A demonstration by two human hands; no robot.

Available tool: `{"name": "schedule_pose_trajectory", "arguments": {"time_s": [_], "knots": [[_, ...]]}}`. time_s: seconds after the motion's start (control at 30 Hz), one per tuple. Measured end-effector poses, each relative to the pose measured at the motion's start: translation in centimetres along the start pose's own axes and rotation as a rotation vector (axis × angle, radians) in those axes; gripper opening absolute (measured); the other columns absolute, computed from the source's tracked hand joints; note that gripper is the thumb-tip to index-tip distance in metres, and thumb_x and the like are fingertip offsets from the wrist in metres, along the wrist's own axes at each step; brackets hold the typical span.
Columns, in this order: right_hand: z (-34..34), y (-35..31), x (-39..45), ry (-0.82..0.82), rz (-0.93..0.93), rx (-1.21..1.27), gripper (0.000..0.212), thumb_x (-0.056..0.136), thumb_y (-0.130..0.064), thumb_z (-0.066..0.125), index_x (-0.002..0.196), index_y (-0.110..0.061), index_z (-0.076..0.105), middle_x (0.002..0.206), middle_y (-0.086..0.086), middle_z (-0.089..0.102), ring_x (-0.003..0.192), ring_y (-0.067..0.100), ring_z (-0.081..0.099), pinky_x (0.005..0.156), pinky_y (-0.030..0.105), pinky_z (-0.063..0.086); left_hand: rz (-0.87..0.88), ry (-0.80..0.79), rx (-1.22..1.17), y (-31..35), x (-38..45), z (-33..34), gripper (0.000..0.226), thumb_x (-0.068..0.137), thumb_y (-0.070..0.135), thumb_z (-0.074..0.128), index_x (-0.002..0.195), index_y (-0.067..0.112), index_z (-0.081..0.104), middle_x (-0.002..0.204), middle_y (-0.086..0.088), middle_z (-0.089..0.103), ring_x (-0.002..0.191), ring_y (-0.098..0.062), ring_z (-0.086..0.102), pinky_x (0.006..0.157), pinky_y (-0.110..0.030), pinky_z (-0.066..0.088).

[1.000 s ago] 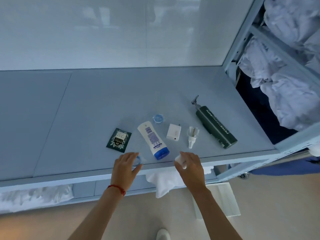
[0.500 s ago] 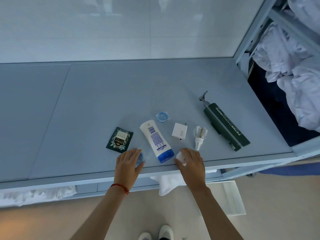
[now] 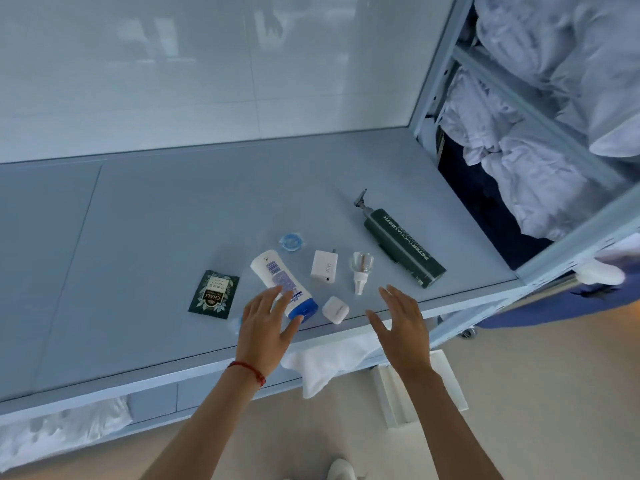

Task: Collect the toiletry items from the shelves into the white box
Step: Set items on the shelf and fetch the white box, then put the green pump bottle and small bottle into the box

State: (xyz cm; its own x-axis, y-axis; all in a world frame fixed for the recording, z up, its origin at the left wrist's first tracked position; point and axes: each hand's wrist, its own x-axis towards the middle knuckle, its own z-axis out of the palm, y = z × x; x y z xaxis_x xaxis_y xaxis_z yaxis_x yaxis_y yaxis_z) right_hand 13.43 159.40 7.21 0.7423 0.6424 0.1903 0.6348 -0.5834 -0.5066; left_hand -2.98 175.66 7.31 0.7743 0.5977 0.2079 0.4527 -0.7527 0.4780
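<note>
Several items lie on the grey shelf top (image 3: 145,258): a dark green sachet (image 3: 213,294), a white tube with a blue cap (image 3: 282,283), a small round blue container (image 3: 292,241), a white charger (image 3: 324,266), a clear light bulb (image 3: 361,269), a dark green pump bottle (image 3: 401,245) and a small white case (image 3: 335,309). My left hand (image 3: 267,323) hovers with spread fingers over the tube's blue cap end. My right hand (image 3: 401,323) is spread above the shelf's front edge, right of the white case, holding nothing. A white box (image 3: 419,389) stands on the floor below.
A white towel (image 3: 325,365) hangs from the lower shelf under my hands. A metal rack with piled white linen (image 3: 540,140) stands to the right. More white cloth (image 3: 59,431) lies on the lower shelf at left. A tiled wall is behind.
My right hand has let go of the small white case, which now lies near the shelf's front edge. Both hands have opened and lifted, the left shifting toward the tube.
</note>
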Motion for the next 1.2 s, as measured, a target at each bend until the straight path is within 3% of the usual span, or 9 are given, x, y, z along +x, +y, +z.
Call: {"name": "schedule_pose_trajectory", "arguments": {"time_s": [0.13, 0.33, 0.43, 0.63, 0.73, 0.87, 1.2], "knots": [[-3.1, 2.1, 1.1, 0.038, 0.043, -0.005, 0.044, 0.084, -0.032, 0.06, 0.119, -0.007, 0.056, 0.125, 0.017, 0.057, 0.117, 0.035, 0.05, 0.089, 0.052, 0.046, 0.051, -0.026, -0.008, 3.6, 2.0, 1.1, 0.04, 0.076, 0.027, 0.067, 0.108, 0.006, 0.059, 0.107, -0.019, 0.065, 0.098, -0.039, 0.06, 0.083, -0.052, 0.047], [-5.1, 6.3, 5.2, 0.038, 0.026, -0.005, 0.041, 0.083, -0.021, 0.064, 0.119, -0.005, 0.055, 0.124, 0.015, 0.057, 0.115, 0.031, 0.051, 0.09, 0.048, 0.049, 0.089, -0.068, 0.075, 7.5, 5.9, 4.2, 0.047, 0.079, 0.04, 0.04, 0.107, 0.008, 0.06, 0.105, -0.017, 0.067, 0.094, -0.034, 0.063, 0.075, -0.046, 0.053], [-5.0, 8.4, 8.4, -0.003, -0.051, -0.004, 0.041, 0.081, -0.021, 0.068, 0.115, -0.003, 0.056, 0.119, 0.017, 0.059, 0.11, 0.032, 0.054, 0.089, 0.047, 0.051, 0.028, -0.067, 0.107, 9.1, 8.0, 6.5, 0.049, 0.079, 0.042, 0.037, 0.106, 0.008, 0.061, 0.103, -0.016, 0.068, 0.093, -0.033, 0.064, 0.074, -0.043, 0.054], [-4.1, 9.7, 13.9, -0.22, -0.108, -0.021, 0.05, 0.09, -0.035, 0.051, 0.132, -0.012, 0.04, 0.14, 0.009, 0.04, 0.129, 0.023, 0.032, 0.105, 0.038, 0.032, -0.107, -0.026, 0.032, 10.0, 11.4, 10.0, 0.046, 0.082, 0.036, 0.048, 0.113, 0.004, 0.057, 0.111, -0.02, 0.063, 0.1, -0.036, 0.058, 0.083, -0.046, 0.05], [-3.2, 9.6, 15.2, -0.295, -0.11, -0.038, 0.054, 0.089, -0.039, 0.05, 0.135, -0.015, 0.034, 0.139, 0.007, 0.039, 0.126, 0.022, 0.036, 0.102, 0.039, 0.035, -0.153, 0.019, 0.006, 10.3, 12.0, 10.9, 0.039, 0.081, 0.02, 0.065, 0.115, 0.003, 0.057, 0.114, -0.022, 0.06, 0.104, -0.039, 0.056, 0.083, -0.048, 0.05], [-2.7, 9.9, 15.6, -0.407, -0.073, -0.072, 0.06, 0.089, -0.039, 0.05, 0.139, -0.019, 0.024, 0.135, 0.005, 0.039, 0.114, 0.022, 0.044, 0.092, 0.037, 0.042, -0.188, 0.032, -0.026, 10.2, 13.0, 11.6, 0.038, 0.076, 0.012, 0.07, 0.111, 0.001, 0.059, 0.111, -0.024, 0.061, 0.098, -0.041, 0.059, 0.078, -0.047, 0.051], [-4.9, 13.7, 13.7, -0.34, 0.049, -0.066, 0.061, 0.089, -0.039, 0.05, 0.14, -0.019, 0.023, 0.136, 0.004, 0.038, 0.113, 0.021, 0.044, 0.091, 0.037, 0.044, -0.09, -0.006, -0.112, 11.9, 14.2, 14.1, 0.038, 0.07, 0.007, 0.075, 0.104, -0.002, 0.062, 0.101, -0.022, 0.065, 0.084, -0.035, 0.064, 0.074, -0.041, 0.053]]}}
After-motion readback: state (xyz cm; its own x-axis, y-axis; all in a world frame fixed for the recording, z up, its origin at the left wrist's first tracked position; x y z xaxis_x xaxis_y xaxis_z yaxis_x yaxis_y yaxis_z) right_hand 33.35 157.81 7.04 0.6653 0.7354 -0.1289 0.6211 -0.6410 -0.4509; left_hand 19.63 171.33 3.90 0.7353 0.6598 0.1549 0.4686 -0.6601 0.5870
